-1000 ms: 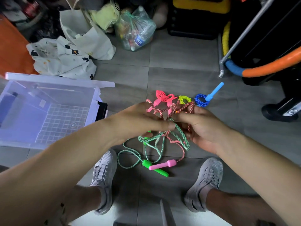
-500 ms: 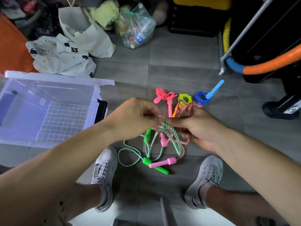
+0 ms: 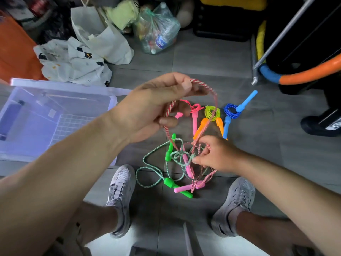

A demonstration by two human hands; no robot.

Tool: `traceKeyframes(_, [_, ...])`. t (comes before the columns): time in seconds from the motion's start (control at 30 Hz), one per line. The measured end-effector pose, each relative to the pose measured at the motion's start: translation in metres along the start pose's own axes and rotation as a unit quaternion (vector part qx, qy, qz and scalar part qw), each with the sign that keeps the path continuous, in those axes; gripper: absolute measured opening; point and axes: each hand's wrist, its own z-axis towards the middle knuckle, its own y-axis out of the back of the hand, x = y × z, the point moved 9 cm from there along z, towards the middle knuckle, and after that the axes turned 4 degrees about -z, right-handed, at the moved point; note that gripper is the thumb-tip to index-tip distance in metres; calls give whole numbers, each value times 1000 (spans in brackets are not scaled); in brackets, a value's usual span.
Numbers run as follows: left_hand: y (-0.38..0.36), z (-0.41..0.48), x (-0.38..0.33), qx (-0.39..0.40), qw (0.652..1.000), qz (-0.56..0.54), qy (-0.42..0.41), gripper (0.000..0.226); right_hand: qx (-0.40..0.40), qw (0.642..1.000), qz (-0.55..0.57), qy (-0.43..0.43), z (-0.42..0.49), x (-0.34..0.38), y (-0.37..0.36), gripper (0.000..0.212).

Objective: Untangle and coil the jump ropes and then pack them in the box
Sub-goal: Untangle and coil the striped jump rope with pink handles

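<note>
Grey tiled floor (image 3: 203, 63), on which all items are laid or over which they are held.

Entry one: red-white rope (image 3: 214, 95), drawn up in a loop above the middle of the floor. It is gripped by the left hand (image 3: 156, 106), the fingers curled round the strands, thumb and forefinger pinched on the loop's top. The lower strands are run down into the tangle (image 3: 184, 157).

Entry two: tangle, lying at the floor's middle toward the near edge, between two grey shoes (image 3: 120, 193). It is made up of the red-white rope, a green rope (image 3: 147, 174), green handles (image 3: 170, 147) and pink handles (image 3: 184, 188). It is pinched by the right hand (image 3: 215, 156), fingers closed together on the strands; which strand is held cannot be told.

Entry three: coiled ropes, laid in a row just beyond the tangle: pink coil (image 3: 194, 115), yellow coil (image 3: 212, 112) with orange handles (image 3: 200, 127), blue coil (image 3: 230, 110).

Entry four: clear box (image 3: 60, 89), open, set at the floor's left edge, apart from the ropes.
</note>
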Motion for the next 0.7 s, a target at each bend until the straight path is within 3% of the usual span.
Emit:
traceKeyframes(0.13, [-16,-3,-5,42,999,10,3,7,44,994,-98,19,-3,2,-2,75])
traceKeyframes(0.23, [-23,-2,-1,53,998,23,13,11,34,994,24,101,-13,31,11,88])
traceKeyframes(0.33, [-19,1,0,29,999,-9,14,14,68,969,139,191,-24,61,12,69])
traceKeyframes(0.47, [-6,5,-13,4,991,-132,4,19,95,952,174,232,-35,77,0,56])
traceKeyframes(0.53, [-4,7,-17,10,983,-186,0,24,92,955,162,231,-34,77,-6,45])
traceKeyframes(0.63, [1,10,-13,-15,981,-195,3,27,79,966,100,224,-30,74,-10,6])
traceKeyframes(0.7, [21,13,-7,-89,981,-171,-7,30,83,974,76,194,-24,63,-10,15])
